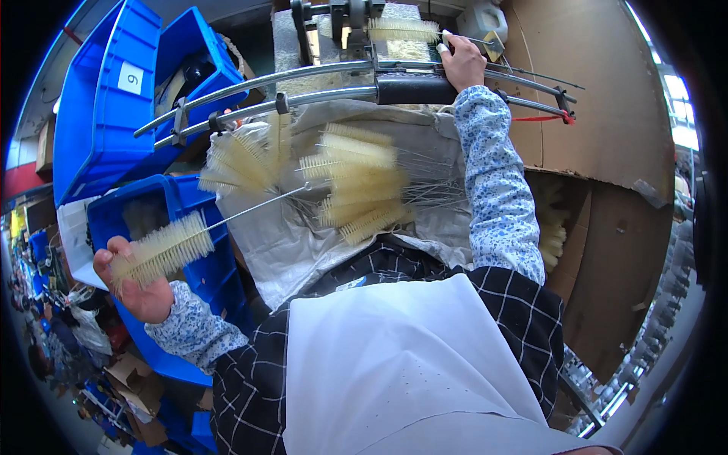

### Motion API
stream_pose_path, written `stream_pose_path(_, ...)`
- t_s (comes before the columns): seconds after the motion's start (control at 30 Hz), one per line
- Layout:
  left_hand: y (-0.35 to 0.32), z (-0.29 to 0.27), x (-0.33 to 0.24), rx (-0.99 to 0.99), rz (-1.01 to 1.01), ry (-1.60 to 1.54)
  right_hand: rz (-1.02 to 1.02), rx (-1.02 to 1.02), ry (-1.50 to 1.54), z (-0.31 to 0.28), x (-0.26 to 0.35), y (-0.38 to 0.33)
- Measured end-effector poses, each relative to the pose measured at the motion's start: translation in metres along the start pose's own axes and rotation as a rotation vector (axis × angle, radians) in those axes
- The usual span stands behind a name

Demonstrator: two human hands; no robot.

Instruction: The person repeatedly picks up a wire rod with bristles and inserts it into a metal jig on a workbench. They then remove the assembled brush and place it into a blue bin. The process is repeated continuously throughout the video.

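Note:
My left hand (136, 288) grips the bristle head of a cream bottle brush (163, 250), whose wire handle points right toward the pile. My right hand (462, 62) reaches far forward and holds the wire stem of a second cream brush (402, 30), whose bristle end lies in the metal machine (341, 23) at the top. A heap of similar brushes (356, 182) with wire handles lies on a grey sheet (280, 243) between my arms.
Blue plastic crates (114, 98) stand at the left, one (201, 273) below my left hand. Two curved metal rails (303, 87) cross in front of the machine. Cardboard walls (607, 114) stand at the right, with more brushes (553, 235) in a box.

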State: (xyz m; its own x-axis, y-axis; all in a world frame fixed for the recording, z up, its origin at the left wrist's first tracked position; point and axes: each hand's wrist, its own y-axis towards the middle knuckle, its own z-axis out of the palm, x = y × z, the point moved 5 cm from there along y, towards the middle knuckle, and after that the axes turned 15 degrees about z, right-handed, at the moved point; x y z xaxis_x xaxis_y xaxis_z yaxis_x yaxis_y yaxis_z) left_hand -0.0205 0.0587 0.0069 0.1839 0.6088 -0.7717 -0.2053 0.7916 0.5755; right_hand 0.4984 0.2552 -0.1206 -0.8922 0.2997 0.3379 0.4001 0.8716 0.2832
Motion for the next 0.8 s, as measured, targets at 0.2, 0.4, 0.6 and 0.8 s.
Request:
stream_pose_path(0.2, -0.001, 0.001, -0.006, 0.008, 0.013, 0.000, -0.007, 0.010, -0.011, 0.006, 0.045, -0.018)
stream_pose_path(0.4, 0.000, 0.007, -0.006, -0.013, 0.042, 0.033, 0.011, 0.101, -0.078, 0.018, 0.105, -0.038)
stream_pose_path(0.6, 0.003, 0.023, 0.006, 0.006, 0.050, -0.060, 0.018, 0.081, -0.064, 0.029, 0.127, -0.046)
stream_pose_path(0.8, 0.005, 0.042, 0.015, 0.007, 0.083, -0.039, 0.000, 0.130, -0.112, 0.017, 0.097, -0.035)
